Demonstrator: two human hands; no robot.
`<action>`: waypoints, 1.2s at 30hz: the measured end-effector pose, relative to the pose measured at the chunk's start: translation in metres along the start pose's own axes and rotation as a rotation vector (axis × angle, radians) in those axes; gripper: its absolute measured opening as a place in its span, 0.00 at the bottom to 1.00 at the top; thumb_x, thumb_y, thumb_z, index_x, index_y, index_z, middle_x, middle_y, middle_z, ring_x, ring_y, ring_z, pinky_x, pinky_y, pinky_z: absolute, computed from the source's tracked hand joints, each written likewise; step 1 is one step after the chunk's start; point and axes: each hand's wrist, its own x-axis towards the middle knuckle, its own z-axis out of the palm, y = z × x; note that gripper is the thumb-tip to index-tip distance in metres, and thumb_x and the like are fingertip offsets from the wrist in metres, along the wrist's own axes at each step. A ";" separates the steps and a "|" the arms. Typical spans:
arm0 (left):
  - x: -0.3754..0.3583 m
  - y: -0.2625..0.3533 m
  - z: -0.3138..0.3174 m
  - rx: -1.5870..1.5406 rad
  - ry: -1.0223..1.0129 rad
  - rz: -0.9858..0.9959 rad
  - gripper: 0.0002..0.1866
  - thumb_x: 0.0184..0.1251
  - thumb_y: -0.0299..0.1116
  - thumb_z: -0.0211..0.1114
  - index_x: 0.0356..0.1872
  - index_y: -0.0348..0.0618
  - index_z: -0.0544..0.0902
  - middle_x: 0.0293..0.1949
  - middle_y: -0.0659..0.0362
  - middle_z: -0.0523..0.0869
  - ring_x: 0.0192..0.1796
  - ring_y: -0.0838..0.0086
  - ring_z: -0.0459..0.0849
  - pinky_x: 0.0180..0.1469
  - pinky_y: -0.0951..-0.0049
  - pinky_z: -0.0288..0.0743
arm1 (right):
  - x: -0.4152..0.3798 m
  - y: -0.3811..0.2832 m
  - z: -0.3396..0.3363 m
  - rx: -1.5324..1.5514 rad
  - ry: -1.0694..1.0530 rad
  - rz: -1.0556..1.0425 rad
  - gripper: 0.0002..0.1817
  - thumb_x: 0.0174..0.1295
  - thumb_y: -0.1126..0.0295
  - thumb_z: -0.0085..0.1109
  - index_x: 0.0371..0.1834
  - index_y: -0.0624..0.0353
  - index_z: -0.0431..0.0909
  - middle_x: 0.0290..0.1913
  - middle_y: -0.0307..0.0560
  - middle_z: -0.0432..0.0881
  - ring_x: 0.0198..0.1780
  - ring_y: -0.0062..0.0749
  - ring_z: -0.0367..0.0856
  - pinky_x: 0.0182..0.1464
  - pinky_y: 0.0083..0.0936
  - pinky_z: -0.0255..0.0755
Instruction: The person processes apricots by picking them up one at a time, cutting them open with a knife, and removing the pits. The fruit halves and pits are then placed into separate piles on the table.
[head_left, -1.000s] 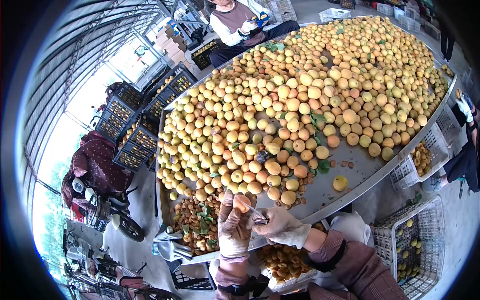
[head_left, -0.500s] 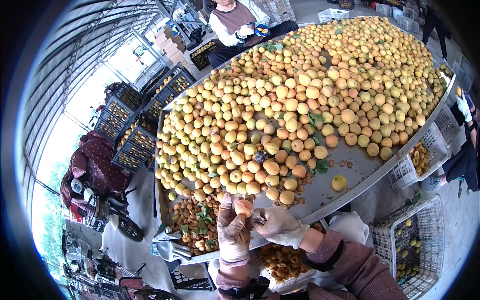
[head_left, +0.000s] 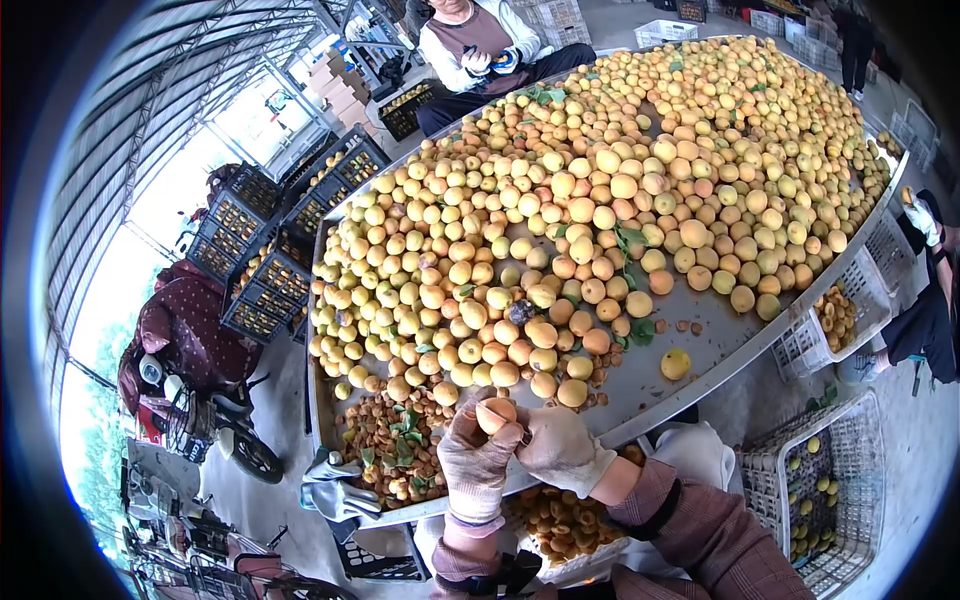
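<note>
Apricot [head_left: 496, 412], pale orange, rounded, partly covered

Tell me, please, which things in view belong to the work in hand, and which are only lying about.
Belonging to the work:
- left hand, holding a fruit
- right hand, close beside it
- heaped fruits on the table

Apparently just lying about:
- loose gloves at the table's corner
- motorbike
- stacked cartons
</note>
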 end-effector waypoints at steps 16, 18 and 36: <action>0.012 0.006 -0.031 -0.270 0.027 0.007 0.25 0.65 0.31 0.66 0.62 0.36 0.71 0.52 0.50 0.82 0.54 0.62 0.82 0.59 0.64 0.76 | 0.005 0.005 -0.061 1.225 -0.784 0.108 0.29 0.55 0.53 0.70 0.45 0.71 0.77 0.14 0.32 0.68 0.12 0.15 0.63 0.14 0.15 0.54; 0.007 -0.005 -0.033 -0.249 0.049 -0.059 0.26 0.63 0.30 0.67 0.62 0.36 0.72 0.50 0.53 0.82 0.53 0.65 0.82 0.58 0.64 0.77 | 0.006 0.004 -0.058 1.369 -0.863 0.018 0.32 0.53 0.50 0.71 0.46 0.72 0.76 0.15 0.32 0.69 0.11 0.15 0.62 0.14 0.15 0.54; -0.011 0.015 0.001 0.383 -0.121 0.061 0.20 0.57 0.20 0.70 0.53 0.34 0.79 0.44 0.57 0.84 0.46 0.75 0.82 0.50 0.76 0.76 | 0.010 0.000 -0.042 0.586 -0.204 0.239 0.20 0.56 0.60 0.70 0.43 0.61 0.78 0.30 0.38 0.80 0.22 0.16 0.74 0.23 0.14 0.68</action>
